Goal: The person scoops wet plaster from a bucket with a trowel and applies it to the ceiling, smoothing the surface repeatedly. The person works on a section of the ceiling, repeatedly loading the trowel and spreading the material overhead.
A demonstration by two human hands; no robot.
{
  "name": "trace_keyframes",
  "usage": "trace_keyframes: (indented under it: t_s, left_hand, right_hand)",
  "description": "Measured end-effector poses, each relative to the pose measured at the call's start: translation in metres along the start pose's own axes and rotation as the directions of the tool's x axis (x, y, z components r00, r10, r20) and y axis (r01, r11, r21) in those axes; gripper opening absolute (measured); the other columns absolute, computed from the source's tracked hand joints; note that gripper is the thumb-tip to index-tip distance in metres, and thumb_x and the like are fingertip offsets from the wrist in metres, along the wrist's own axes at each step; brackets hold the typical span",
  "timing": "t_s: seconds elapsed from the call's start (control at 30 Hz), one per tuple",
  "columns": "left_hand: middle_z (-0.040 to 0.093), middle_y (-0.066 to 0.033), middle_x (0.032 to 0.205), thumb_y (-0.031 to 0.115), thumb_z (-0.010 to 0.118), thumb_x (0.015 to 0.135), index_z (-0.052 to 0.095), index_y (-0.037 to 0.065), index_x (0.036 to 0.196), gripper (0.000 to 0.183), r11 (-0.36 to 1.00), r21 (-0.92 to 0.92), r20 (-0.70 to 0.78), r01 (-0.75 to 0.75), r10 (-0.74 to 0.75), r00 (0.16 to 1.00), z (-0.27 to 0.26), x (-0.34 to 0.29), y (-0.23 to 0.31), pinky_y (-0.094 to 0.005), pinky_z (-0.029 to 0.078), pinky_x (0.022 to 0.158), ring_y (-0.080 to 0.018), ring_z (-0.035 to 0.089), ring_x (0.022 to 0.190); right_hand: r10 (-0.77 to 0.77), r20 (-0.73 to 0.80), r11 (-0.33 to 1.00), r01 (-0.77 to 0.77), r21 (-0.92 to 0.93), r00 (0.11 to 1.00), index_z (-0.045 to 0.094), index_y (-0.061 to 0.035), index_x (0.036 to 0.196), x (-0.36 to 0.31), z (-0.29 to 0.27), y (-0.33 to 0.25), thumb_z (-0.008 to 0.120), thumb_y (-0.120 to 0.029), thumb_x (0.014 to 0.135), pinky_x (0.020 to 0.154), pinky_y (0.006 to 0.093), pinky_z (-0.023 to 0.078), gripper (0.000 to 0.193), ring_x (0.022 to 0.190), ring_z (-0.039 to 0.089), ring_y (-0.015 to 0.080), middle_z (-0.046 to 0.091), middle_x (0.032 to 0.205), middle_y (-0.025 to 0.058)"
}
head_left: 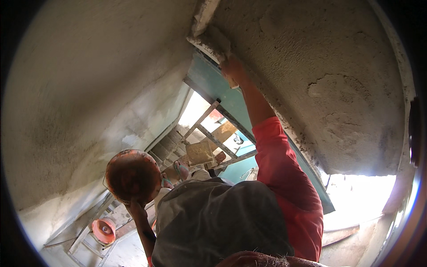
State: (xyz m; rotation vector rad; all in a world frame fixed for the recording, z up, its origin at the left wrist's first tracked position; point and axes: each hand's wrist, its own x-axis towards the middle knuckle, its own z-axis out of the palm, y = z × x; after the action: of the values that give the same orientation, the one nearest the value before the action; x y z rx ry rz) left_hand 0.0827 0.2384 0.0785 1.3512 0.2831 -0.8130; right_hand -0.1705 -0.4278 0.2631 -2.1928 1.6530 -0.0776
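My right arm, in a red sleeve, reaches up to the rough plastered wall (pixel 311 89). Its hand (pixel 232 70) is closed round a trowel (pixel 233 83), whose pale handle end sticks out below the fingers. The grey blade seems to lie against the ledge at the wall's corner, but its outline blends with the plaster. Lower left, my left hand (pixel 137 209) grips the near side of a round, mortar-stained reddish bucket (pixel 133 175). The bucket's inside is dark, and I cannot tell how much is in it.
A smooth grey wall (pixel 89 89) rises on the left. Below are wooden scaffold bars (pixel 218 141), a square board (pixel 200 153) and stair steps (pixel 167 143). A second red bucket (pixel 103 231) stands low left near a ladder (pixel 89 249). Bright light fills an opening (pixel 360 193) at right.
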Motion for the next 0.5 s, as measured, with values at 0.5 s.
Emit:
trace_keyframes:
  t_s: [0.5]
  left_hand:
    - [0.066,-0.0075,0.11,0.009,0.065,0.089,0.061,0.008,0.123,0.034,0.998,-0.056,-0.012,-0.006,0.006,1.0,0.003,0.0,0.007,-0.0375,0.061,0.073,-0.02,0.068,0.093]
  right_hand:
    - [0.174,0.071,0.816,-0.184,0.549,0.982,0.063,-0.0083,0.104,-0.077,-0.063,-0.008,0.059,-0.039,0.105,0.052,0.0299,0.047,0.031,0.06,0.053,0.01,0.058,0.077,0.0001]
